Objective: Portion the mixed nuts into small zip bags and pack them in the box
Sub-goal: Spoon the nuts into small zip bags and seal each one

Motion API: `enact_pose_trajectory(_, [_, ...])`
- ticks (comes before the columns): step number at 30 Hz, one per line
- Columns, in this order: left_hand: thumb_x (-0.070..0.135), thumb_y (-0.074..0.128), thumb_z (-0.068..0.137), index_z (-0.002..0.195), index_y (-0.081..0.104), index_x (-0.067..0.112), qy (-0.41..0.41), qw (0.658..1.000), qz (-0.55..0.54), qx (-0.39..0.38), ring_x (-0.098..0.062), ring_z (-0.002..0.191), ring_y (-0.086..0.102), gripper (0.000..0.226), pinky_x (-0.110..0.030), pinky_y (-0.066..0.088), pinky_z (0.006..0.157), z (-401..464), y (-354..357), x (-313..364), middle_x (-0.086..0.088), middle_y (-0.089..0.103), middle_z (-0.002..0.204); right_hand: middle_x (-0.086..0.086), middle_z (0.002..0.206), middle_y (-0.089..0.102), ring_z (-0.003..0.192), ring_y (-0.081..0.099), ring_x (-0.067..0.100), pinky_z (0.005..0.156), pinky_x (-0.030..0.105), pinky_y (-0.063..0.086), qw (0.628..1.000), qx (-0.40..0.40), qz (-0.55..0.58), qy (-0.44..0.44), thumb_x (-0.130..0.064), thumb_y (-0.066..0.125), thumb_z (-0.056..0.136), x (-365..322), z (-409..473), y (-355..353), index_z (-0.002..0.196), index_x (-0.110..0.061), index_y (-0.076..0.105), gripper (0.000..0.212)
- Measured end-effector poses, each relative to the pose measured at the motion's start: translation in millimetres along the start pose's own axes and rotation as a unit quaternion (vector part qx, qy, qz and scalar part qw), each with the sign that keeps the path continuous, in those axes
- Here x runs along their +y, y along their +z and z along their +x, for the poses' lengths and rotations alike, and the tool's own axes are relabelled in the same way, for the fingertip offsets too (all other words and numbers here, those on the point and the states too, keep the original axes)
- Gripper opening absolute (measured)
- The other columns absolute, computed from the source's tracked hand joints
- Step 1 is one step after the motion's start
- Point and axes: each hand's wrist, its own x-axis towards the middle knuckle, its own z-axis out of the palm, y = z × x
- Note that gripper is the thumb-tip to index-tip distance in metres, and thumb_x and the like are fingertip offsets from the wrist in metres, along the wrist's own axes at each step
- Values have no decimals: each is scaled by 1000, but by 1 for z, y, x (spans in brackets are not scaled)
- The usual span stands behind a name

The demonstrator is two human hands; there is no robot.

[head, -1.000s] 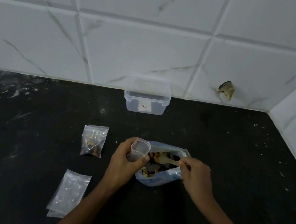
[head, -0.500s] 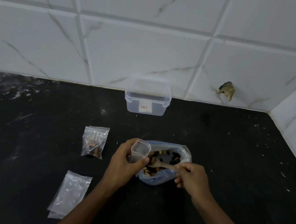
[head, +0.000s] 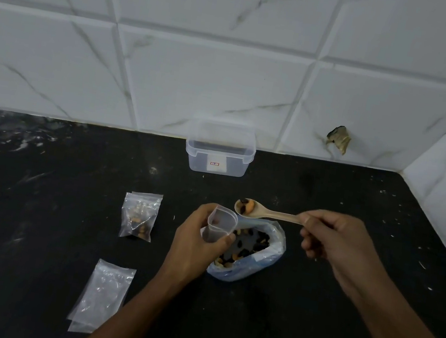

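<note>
The left hand [head: 195, 247] grips a small zip bag [head: 219, 224], mouth held open, just left of the nut bag [head: 250, 252]. The right hand [head: 332, 243] pinches a loaded spoon [head: 256, 210] just beyond that mouth (box [head: 220, 148] far off by the wall). Advise bringing the bowl over the opening, then tipping slowly, keeping the mouth wide.

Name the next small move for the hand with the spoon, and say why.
Probably swing the spoon left and tip it into the small zip bag. The right hand holds it loaded with nuts beside the bag's mouth, which the left hand holds open and upright.
</note>
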Motion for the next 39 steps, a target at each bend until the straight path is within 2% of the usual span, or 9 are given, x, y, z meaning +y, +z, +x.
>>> enact_pose_trajectory(5, [19,75,81,117,57,35,-3,1000,-7,-18,1,106,60,43,-25,55,85,4,10,3,13,65,112,0,61,64,51,61,8,48,15,48,959,-8,-209,-189,-12,61,90,-4,-11,19,83,-17,72,13])
enact_pose_trajectory(9, [18,75,81,107,56,41,8,1000,10,-6,1,101,62,40,-22,53,83,5,14,4,11,66,106,-2,75,63,59,57,4,54,16,50,826,-32,-383,-413,-7,67,80,8,-16,34,85,-12,71,8])
enact_pose_trajectory(13, [19,76,80,106,52,46,3,1000,6,-5,-1,100,63,45,-25,54,85,5,16,0,11,67,106,3,78,66,58,61,7,54,18,52,726,-52,-480,-489,-12,64,68,15,-20,37,82,-13,70,15])
enact_pose_trajectory(16, [20,76,81,109,52,45,-3,1000,0,-9,0,102,62,46,-21,52,83,5,15,-1,13,65,108,5,78,66,58,61,10,52,21,55,727,-29,-468,-501,-12,61,76,14,-21,35,83,-10,70,11])
enact_pose_trajectory(19, [22,76,81,119,52,38,-22,1000,-15,-2,4,104,60,48,-12,51,75,5,10,-1,14,63,113,3,79,65,62,60,10,57,22,53,807,43,-363,-465,-10,62,82,8,-20,28,86,-6,71,11])
enact_pose_trajectory(23, [24,77,81,119,52,37,-25,999,-22,33,3,105,60,47,-14,52,74,4,-2,-5,14,62,114,-10,75,63,59,59,3,66,15,50,908,116,-246,-318,-8,65,84,11,-12,14,92,-15,71,11])
enact_pose_trajectory(27, [35,78,78,121,52,36,-30,998,-19,49,4,103,60,50,-20,52,80,0,-8,-8,16,62,113,-10,77,62,63,61,1,57,9,47,956,37,-264,-120,-14,59,91,50,3,21,92,-25,65,12])
enact_pose_trajectory(32, [23,77,81,113,52,43,-23,999,-28,37,2,102,62,45,-21,54,79,-5,-5,-7,15,63,111,-11,82,59,70,59,1,61,16,46,947,23,-315,-57,-20,57,95,92,12,46,92,-32,58,12])
enact_pose_trajectory(39, [20,77,80,115,50,39,-7,999,-16,31,-2,102,62,48,-22,55,79,-7,1,-1,12,62,111,-1,95,61,86,56,13,74,29,50,831,120,-505,-200,-26,65,87,86,12,54,106,-19,66,20])
